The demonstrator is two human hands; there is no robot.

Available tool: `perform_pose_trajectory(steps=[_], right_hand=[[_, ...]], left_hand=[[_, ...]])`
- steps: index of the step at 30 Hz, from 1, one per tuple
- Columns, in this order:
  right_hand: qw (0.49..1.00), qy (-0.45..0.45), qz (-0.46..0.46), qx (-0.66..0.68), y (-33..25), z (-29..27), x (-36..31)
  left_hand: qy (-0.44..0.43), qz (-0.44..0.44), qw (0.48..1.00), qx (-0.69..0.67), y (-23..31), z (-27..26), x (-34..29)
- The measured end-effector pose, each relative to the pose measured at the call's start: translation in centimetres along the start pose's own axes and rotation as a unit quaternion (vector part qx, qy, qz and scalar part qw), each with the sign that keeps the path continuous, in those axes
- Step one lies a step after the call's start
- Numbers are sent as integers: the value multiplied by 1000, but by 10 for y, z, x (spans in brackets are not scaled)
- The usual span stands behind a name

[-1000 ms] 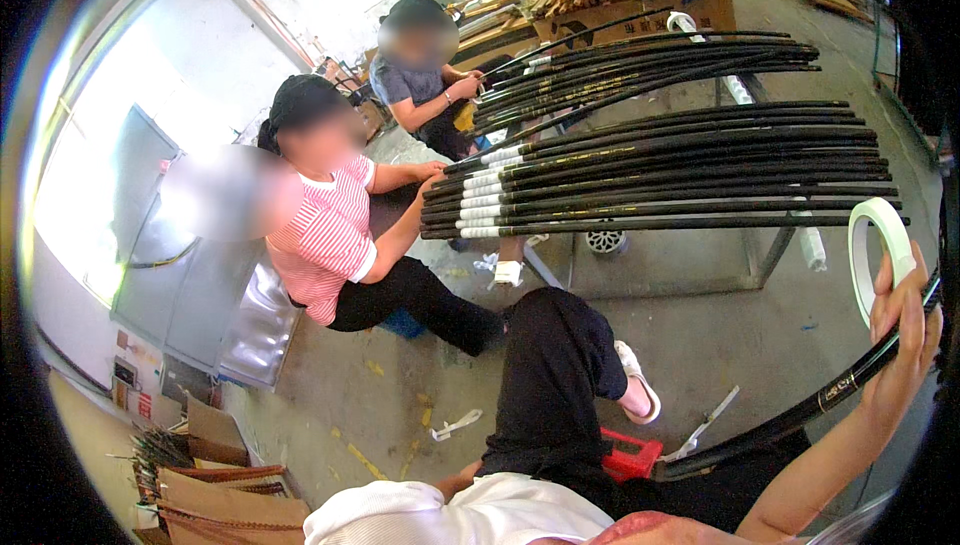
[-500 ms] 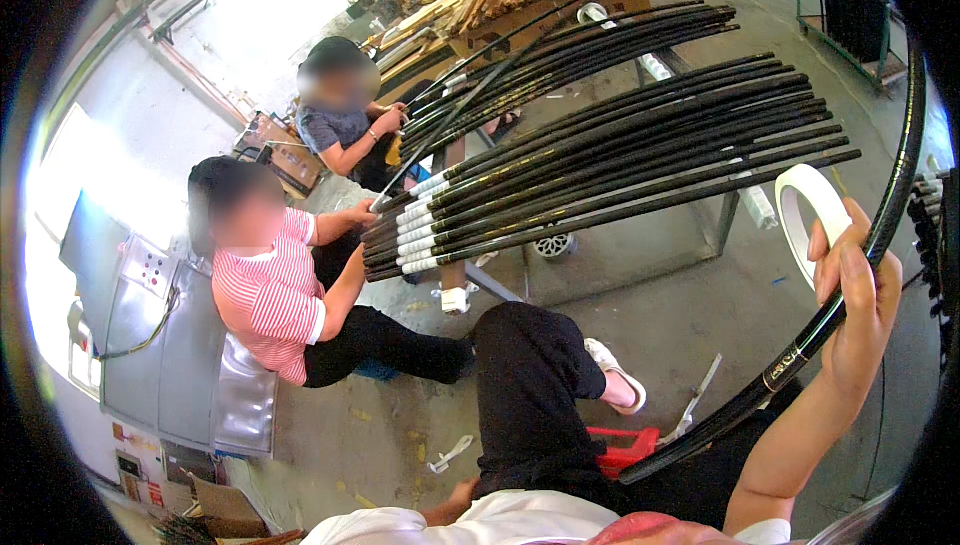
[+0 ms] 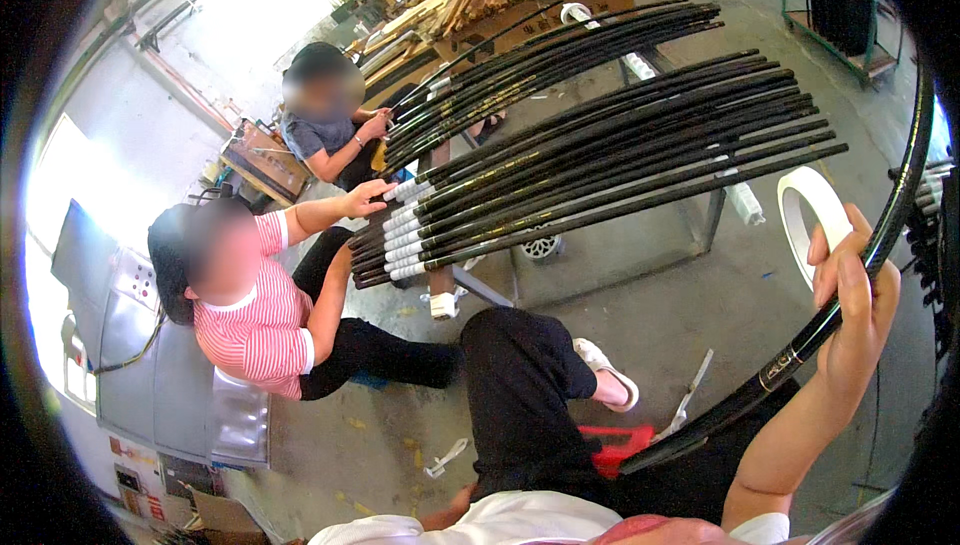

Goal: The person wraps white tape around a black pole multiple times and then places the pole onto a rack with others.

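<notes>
My right hand (image 3: 855, 280), raised at the right, is closed round a long glossy black pole (image 3: 800, 353) with gold markings. A roll of white tape (image 3: 806, 207) is held in the same hand, its ring standing out to the left of the pole between thumb and fingers. From the hand the pole slants down across my lap and rises past the right rim. Of my left hand (image 3: 452, 507) only a bit of skin shows beside my thigh at the lower edge; its fingers are hidden.
Several black poles (image 3: 620, 160) with white-wrapped ends (image 3: 405, 245) lie on a metal-framed rack ahead. A co-worker in a striped shirt (image 3: 262, 340) sits at their left ends, another co-worker (image 3: 325, 135) farther back. A red plastic object (image 3: 612, 448) is by my legs; more poles stand right.
The striped-shirt co-worker no longer holds up a slanted pole and now reaches a hand to the white-wrapped ends. That co-worker has shifted left and lower in view. My right hand keeps its hold.
</notes>
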State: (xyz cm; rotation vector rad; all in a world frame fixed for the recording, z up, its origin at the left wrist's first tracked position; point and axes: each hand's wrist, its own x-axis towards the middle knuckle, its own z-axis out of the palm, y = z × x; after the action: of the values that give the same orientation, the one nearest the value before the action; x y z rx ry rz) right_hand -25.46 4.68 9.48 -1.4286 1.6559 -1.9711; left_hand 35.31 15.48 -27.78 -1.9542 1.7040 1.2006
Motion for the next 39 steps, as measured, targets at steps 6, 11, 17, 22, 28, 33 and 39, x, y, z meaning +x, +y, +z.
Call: perform_pose_trajectory(steps=[6, 11, 17, 22, 28, 33, 39], right_hand=[[1000, 4, 0, 19, -9, 1, -6], [1000, 22, -9, 1, -3, -10, -9], [999, 29, -19, 8, -7, 1, -12], [1000, -14, 4, -2, -12, -6, -14], [998, 5, -33, 48, -6, 2, -13], [997, 0, -19, 79, -1, 11, -14], [995, -13, -28, 97, -5, 13, -17]], left_hand=[[1, -3, 1000, 1, -6, 5, 0], [-4, -1, 1000, 15, 1, -4, 4], [-3, -3, 1000, 11, -2, -5, 6], [-2, 7, 1000, 20, 5, -13, 14], [-3, 6, 1000, 16, -2, -8, 11], [-4, 11, 1000, 10, -2, 0, 18], [-2, 9, 1000, 16, -6, -4, 15]])
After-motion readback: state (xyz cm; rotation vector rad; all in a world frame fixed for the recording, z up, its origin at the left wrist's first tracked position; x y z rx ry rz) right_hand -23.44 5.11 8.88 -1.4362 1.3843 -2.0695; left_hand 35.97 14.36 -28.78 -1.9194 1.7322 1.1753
